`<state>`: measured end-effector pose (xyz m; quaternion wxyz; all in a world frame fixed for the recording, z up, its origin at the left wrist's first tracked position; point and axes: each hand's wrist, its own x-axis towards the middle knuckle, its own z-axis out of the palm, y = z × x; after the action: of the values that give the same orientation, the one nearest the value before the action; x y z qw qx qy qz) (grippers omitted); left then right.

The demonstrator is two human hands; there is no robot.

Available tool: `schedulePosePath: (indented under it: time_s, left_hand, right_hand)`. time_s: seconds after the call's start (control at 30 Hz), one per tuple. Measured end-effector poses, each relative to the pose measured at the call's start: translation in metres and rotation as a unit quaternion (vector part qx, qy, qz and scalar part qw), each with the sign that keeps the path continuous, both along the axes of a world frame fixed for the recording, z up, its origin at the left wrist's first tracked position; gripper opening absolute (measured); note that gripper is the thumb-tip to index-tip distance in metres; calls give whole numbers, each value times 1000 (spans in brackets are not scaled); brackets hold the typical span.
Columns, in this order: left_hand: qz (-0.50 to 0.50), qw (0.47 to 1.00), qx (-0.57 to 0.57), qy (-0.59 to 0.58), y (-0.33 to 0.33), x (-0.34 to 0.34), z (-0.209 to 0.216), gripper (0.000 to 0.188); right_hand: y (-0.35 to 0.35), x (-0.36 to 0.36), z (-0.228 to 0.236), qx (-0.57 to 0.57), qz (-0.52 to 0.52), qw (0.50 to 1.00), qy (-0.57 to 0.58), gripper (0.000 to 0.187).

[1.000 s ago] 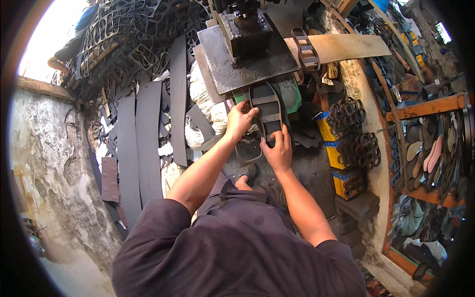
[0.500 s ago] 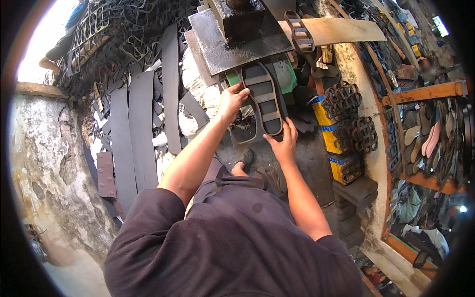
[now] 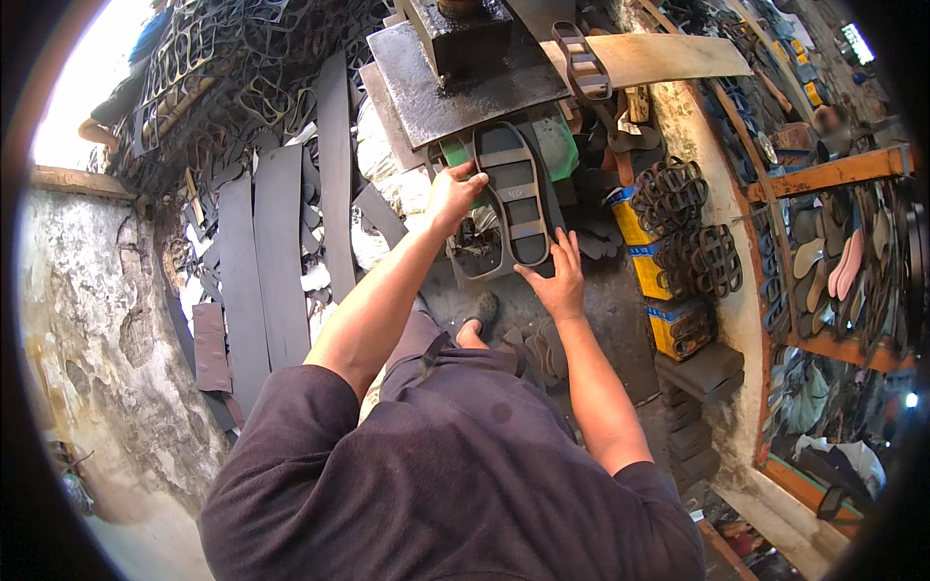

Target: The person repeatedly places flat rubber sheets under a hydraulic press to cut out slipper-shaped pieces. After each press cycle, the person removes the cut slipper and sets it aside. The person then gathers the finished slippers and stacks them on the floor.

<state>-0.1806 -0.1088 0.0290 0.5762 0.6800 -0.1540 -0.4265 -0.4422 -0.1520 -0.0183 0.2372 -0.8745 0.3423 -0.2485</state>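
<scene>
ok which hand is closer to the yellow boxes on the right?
Right. The right hand rests at the near end of the sole-shaped cutting die, just left of the yellow boxes. The left hand grips the die's far left side.

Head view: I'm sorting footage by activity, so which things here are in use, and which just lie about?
In use:
left hand
right hand
sole-shaped cutting die
press plate

Lying about:
dark rubber strips
stacked dies
yellow boxes
wooden shelf
</scene>
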Motion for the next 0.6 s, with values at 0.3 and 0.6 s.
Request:
schedulePosePath:
  time_s: [0.3, 0.6]
  left_hand:
    - [-59, 986, 85, -130, 10, 7, 10, 65]
    - [116, 993, 29, -10, 128, 36, -10, 67]
  right_hand:
    - [-4, -10, -1, 58, 4, 998, -11, 65]
    - [-84, 89, 17, 14, 9, 998, 63, 66]
